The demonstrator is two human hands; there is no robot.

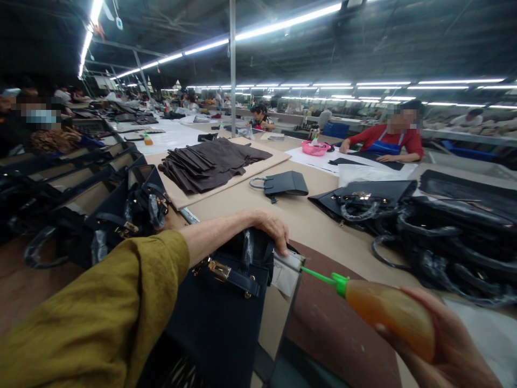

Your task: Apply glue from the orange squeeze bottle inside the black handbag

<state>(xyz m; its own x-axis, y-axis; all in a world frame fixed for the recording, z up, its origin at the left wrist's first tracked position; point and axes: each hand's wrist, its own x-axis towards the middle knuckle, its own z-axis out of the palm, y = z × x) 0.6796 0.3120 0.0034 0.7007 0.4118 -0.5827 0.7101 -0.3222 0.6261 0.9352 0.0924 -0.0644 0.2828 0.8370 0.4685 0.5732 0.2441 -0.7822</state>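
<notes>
A dark navy handbag (226, 323) with gold buckles and a plastic-wrapped handle stands in front of me, its beige inside partly showing. My left hand (271, 229) reaches over it, fingers closed on the far part of its top edge. A pale lining piece (286, 275) lies just under those fingers. In my right hand (440, 339) is a squeeze bottle (388, 312) of amber liquid, tilted to the left. Its thin green nozzle (317, 274) ends at the edge of the lining; whether it touches there, I cannot tell.
Dark bags (444, 231) are piled on the right, and open bags (81, 194) stand in rows on the left. Ahead lie a stack of dark brown pieces (214, 161) and a small bag (285, 183). A co-worker in red (367, 140) works across the table beside a pink basket (315, 147).
</notes>
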